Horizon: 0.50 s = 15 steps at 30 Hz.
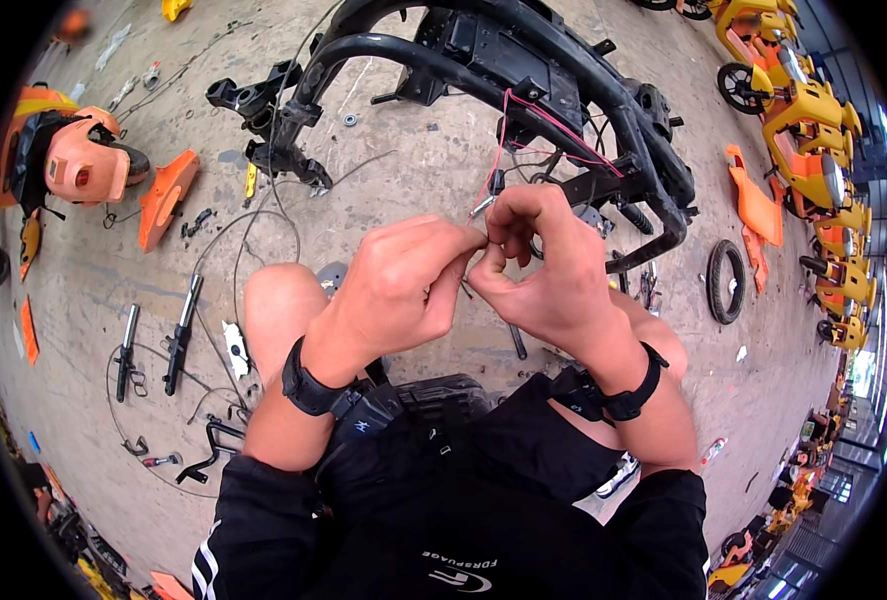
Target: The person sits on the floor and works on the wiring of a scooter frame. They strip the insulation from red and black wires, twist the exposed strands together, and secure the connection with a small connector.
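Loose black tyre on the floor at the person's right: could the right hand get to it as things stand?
Probably yes. The black tyre lies flat on bare concrete beside the right knee, with nothing between. But the right hand is busy pinching the red wire together with the left hand.

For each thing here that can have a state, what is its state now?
left hand: fingers pinched shut on the red wire's end
right hand: pinched on the same wire end
red wire: runs from the frame to the hands
black frame: bare, lying on the floor
loose tyre: lying flat
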Each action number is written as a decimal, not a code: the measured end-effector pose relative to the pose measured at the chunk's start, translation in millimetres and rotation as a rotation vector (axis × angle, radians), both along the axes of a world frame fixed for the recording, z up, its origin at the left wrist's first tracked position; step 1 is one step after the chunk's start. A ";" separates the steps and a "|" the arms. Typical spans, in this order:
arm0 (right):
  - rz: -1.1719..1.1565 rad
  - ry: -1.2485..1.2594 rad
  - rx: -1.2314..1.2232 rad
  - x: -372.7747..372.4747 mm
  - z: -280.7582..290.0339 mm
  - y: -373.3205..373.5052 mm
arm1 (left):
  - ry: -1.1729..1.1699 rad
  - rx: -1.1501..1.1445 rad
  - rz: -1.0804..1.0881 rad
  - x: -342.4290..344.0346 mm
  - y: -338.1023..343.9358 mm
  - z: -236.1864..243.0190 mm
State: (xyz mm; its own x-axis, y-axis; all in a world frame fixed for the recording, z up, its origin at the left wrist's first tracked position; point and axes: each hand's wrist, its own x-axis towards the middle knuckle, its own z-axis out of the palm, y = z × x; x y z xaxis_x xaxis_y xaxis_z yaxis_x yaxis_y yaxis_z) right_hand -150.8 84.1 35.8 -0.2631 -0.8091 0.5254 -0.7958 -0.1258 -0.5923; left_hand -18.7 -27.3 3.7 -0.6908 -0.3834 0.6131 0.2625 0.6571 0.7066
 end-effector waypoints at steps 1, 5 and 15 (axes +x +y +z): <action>0.001 0.005 -0.007 0.0 0.1 0.0 | -0.006 0.003 0.004 0.3 0.4 0.3; -0.005 -0.009 -0.004 -1.6 -0.8 1.3 | -0.021 0.010 0.013 -0.2 1.5 0.6; -0.162 -0.087 -0.050 -19.9 4.9 5.3 | -0.061 0.067 0.078 8.3 0.8 0.2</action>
State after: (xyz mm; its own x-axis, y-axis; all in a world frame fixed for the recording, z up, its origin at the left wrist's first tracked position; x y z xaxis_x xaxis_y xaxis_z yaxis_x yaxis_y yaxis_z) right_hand -170.7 89.4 40.7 -0.4339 -0.7264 0.5330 -0.7538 -0.0313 -0.6563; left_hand -10.4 -26.5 3.9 -0.6926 -0.4764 0.5416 0.1671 0.6245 0.7630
